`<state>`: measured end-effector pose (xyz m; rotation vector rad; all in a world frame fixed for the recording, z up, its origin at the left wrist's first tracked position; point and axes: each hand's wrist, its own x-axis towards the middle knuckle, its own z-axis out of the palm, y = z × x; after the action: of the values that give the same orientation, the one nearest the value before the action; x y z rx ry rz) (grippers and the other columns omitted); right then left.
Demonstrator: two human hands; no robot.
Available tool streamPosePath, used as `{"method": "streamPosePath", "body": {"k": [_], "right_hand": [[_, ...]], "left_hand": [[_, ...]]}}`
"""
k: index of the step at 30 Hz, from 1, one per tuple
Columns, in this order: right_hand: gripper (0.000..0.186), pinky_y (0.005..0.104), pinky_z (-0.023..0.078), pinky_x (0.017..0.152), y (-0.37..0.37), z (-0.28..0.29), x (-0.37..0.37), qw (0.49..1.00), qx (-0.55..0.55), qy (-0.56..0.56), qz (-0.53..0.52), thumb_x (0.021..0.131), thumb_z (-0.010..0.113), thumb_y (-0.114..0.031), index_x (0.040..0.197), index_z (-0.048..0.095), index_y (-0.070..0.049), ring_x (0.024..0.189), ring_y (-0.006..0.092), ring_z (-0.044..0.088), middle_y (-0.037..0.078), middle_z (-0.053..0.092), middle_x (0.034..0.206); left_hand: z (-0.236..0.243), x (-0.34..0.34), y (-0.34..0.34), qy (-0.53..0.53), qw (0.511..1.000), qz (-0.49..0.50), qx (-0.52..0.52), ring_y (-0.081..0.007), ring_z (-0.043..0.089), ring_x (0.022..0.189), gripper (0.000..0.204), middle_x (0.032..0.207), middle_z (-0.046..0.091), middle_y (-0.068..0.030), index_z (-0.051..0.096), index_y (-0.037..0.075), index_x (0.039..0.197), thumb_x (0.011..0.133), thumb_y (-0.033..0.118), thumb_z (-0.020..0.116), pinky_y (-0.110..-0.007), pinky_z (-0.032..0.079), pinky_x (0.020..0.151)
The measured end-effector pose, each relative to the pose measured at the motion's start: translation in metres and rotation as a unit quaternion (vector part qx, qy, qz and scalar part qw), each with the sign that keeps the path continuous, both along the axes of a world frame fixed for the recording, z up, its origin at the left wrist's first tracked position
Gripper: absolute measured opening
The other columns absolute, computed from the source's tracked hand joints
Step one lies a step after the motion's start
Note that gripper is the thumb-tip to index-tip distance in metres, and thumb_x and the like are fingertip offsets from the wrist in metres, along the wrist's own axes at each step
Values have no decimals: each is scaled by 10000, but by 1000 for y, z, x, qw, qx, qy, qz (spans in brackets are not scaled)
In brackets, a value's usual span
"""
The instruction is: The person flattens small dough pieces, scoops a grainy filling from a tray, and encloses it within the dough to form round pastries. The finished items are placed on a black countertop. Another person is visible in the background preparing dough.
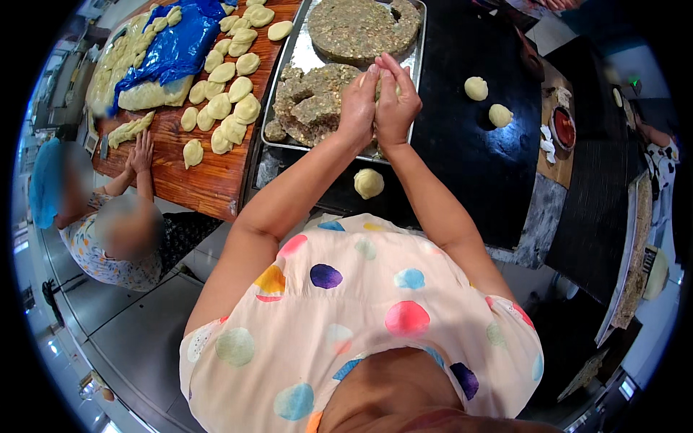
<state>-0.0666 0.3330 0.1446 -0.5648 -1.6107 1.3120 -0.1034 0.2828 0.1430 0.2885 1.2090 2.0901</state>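
Both my hands are closed together over the right side of a metal tray (268,124). My left hand (357,107) and my right hand (397,105) wrap round a piece of pale dough, which shows only as a sliver between the fingers. Beside my left hand in the tray sits a crumbly brown mass of filling (310,97) with nutty bits. Behind it lies a larger, smooth round slab of the same filling (361,29). A pale dough ball (369,184) rests on the black surface in front of the tray.
Two more dough balls, one (476,89) behind the other (500,115), sit on the black worktop (447,180) at right. Flattened dough pieces (232,130) cover part of the wooden table (166,169) at left, near blue plastic (173,47). A co-worker's hands (142,153) press there beside a dough strip (131,130).
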Motion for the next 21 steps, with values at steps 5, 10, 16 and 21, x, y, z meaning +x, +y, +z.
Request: {"method": "streamPosePath", "body": {"k": [5, 10, 16, 21], "right_hand": [[715, 417, 315, 1115, 3, 10, 26, 981, 7, -10, 195, 829, 728, -204, 1432, 372, -59, 1196, 257, 560, 157, 557, 1320], [1018, 372, 459, 989, 16, 15, 42, 963, 146, -109, 198, 679, 864, -206, 1476, 248, -66, 1214, 287, 523, 158, 536, 1299], [1044, 384, 426, 1021, 13, 16, 50, 968, 155, -65, 185, 654, 868, -195, 1479, 242, -57, 1190, 291, 545, 157, 531, 1315], [1071, 380, 409, 1054, 16, 21, 64, 948, 223, -144, 176, 634, 865, -208, 1487, 234, -67, 1155, 295, 574, 143, 563, 1285]], "left_hand": [[26, -27, -22, -48, 988, -83, -124, -132, 616, 881, 564, 1008, 627, -52, 596, 44, 1142, 964, 560, 454, -282, 510, 736], [33, -46, -18, -42, 972, -212, -88, -181, 624, 1043, 665, 1139, 603, -80, 544, 73, 1194, 901, 665, 465, -354, 545, 836], [22, -18, -33, -88, 971, -223, -26, -167, 604, 1083, 448, 1189, 593, -54, 500, 70, 1286, 970, 384, 548, -342, 525, 907], [31, -27, -31, -76, 943, -321, -39, -160, 596, 1102, 509, 1213, 592, -62, 511, 88, 1275, 946, 475, 549, -333, 504, 937]]}}
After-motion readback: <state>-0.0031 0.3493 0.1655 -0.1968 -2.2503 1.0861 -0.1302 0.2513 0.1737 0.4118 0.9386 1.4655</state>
